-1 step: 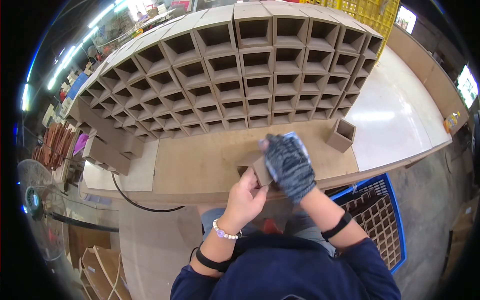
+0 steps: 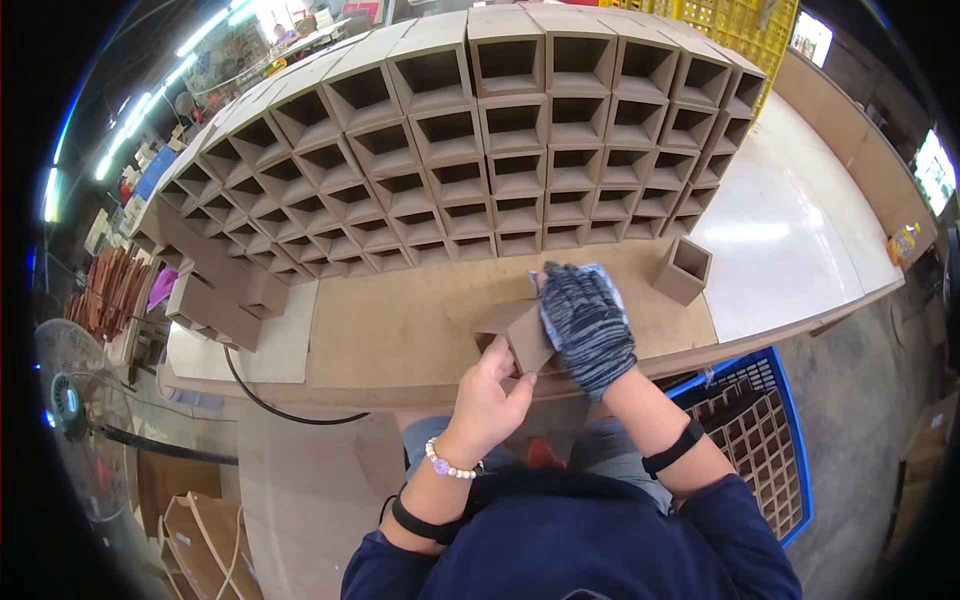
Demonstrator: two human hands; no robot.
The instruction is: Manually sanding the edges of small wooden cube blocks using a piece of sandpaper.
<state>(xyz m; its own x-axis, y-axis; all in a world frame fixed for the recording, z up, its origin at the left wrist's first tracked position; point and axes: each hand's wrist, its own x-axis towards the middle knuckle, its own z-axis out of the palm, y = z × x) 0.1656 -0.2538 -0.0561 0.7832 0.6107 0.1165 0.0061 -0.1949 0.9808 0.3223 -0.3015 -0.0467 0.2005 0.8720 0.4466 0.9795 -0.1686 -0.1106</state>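
1. Bare left hand (image 2: 490, 395) is clamping a brown square board tube (image 2: 530, 337) at wooden desk's (image 2: 400, 320) near edge.
2. Grey-gloved right hand (image 2: 588, 330) is clamping a pale-blue sheet (image 2: 608, 283).
3. Blue plastic crate (image 2: 796, 455), right, is holding brown tubes (image 2: 765, 440).

Gloved right hand (image 2: 587, 335) shifted slightly toward 3 o'clock, partly uncovering small brown box (image 2: 530, 342). Box face at hand's 9 o'clock now shows wider. Pale bluish sheet (image 2: 606, 284) under hand: corner now pokes out between 10 and 11 o'clock; earlier, sheet showed mainly toward 1 o'clock. Right forearm (image 2: 650, 415) nudged toward 3 o'clock too.
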